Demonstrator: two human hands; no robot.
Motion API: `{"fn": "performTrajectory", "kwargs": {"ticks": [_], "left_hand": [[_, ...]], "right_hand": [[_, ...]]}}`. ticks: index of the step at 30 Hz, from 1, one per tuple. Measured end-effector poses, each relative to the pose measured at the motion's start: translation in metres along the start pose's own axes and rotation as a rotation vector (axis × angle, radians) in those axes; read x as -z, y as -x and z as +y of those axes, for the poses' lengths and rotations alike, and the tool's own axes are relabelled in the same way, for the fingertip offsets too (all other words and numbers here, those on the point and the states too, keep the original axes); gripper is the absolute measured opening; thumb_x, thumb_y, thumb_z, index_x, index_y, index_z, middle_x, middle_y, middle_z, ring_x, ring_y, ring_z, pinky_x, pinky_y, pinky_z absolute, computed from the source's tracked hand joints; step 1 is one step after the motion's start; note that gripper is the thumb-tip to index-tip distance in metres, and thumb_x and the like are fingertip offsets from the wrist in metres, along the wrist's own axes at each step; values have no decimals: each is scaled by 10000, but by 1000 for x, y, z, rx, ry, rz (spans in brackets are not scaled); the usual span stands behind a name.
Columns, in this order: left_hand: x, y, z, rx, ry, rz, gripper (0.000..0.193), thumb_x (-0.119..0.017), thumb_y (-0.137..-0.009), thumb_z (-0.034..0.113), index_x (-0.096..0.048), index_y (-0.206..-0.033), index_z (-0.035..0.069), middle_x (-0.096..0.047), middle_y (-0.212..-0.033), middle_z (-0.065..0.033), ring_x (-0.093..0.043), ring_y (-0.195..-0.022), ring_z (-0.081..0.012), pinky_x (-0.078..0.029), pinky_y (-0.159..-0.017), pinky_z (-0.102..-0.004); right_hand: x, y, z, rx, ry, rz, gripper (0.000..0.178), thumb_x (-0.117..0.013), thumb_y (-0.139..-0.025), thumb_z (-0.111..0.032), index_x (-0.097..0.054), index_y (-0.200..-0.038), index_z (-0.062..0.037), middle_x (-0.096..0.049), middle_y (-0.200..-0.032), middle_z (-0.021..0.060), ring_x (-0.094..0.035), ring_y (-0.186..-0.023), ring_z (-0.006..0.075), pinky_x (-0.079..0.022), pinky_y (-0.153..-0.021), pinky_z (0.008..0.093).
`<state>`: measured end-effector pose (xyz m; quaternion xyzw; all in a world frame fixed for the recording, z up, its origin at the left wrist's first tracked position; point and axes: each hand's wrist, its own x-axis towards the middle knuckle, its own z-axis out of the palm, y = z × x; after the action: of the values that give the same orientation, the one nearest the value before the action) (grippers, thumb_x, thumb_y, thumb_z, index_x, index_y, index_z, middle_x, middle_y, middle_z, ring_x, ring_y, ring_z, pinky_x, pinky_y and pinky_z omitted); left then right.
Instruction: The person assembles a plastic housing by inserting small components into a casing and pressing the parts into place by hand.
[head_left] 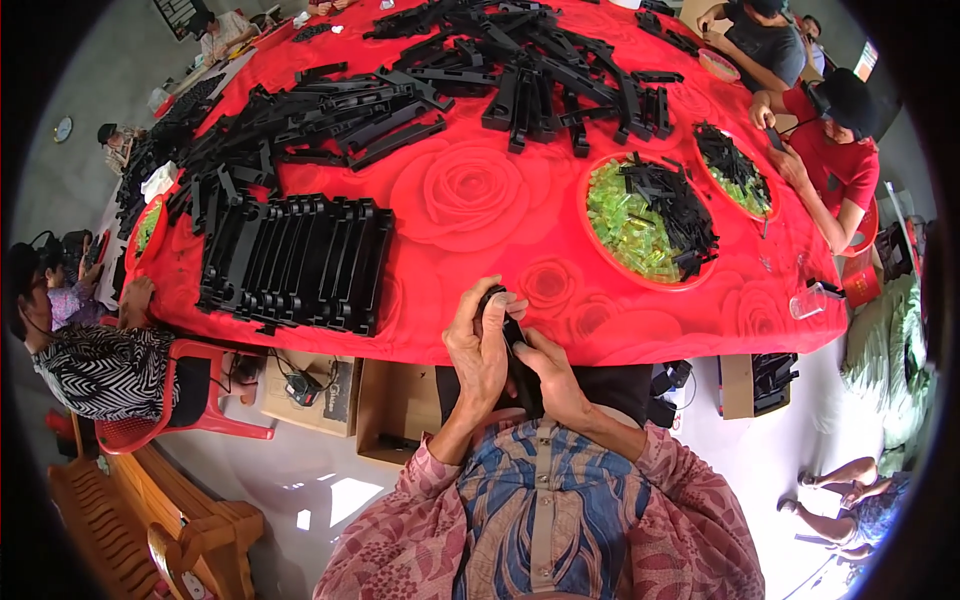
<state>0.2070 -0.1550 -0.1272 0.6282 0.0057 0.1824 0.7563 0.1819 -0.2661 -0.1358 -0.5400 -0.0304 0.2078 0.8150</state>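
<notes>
Just past the table's near edge, both my hands are closed around a long black plastic part (pixel 527 388), held upright and tilted. My left hand (pixel 478 348) grips its upper end, thumb along it. Lower down, my right hand (pixel 556 380) presses its thumb against the part's side; the fingers of that hand are partly hidden. A neat row of similar black parts (pixel 300 262) lies to the left on the red tablecloth (pixel 465 285). To the right stands a red basin (pixel 642 282) with yellow-green translucent pieces (pixel 612 215) and small black pieces (pixel 675 205).
A large loose heap of black parts (pixel 400 95) covers the far side. Another basin (pixel 752 208) stands near a person in red (pixel 845 165). A clear cup (pixel 810 302) lies at the right edge. Cardboard boxes (pixel 385 385) sit underneath; a seated person (pixel 105 370) is at left.
</notes>
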Motion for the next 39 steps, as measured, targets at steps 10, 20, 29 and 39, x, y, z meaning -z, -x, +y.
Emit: {"fn": "performTrajectory", "kwargs": {"ticks": [10,20,29,39], "left_hand": [[1,-13,0,106,35,-11,280,-481,-1011,155,-563,-1183,-51,-648,-930,-135,-685,-845,-238,-561,-775,-342],[20,-9,-8,181,218,-7,289,-518,-1001,166,-566,-1211,-26,-670,-947,-155,-696,-851,-261,-566,-776,-356],[47,-2,-8,109,63,-4,310,-523,-999,216,-587,-1223,12,-688,-935,-129,-647,-849,-171,-515,-812,-301],[58,-3,-10,154,4,-14,338,-504,-1011,249,-579,-1231,4,-675,-957,-141,-635,-899,-177,-493,-864,-291]], "right_hand": [[8,-11,6,-18,-78,-11,249,-429,-977,-277,-508,-959,-42,-553,-765,42,-532,-659,125,-424,-599,264],[5,-6,-1,-55,69,-84,462,-482,-873,-120,-446,-1294,69,-573,-884,90,-549,-767,145,-451,-718,281],[4,-7,10,-11,196,-144,392,-485,-969,-88,-427,-1336,38,-588,-902,77,-558,-751,105,-465,-670,256],[2,-12,19,19,279,-142,355,-482,-979,-88,-441,-1312,31,-595,-854,61,-547,-700,81,-453,-587,231]]}}
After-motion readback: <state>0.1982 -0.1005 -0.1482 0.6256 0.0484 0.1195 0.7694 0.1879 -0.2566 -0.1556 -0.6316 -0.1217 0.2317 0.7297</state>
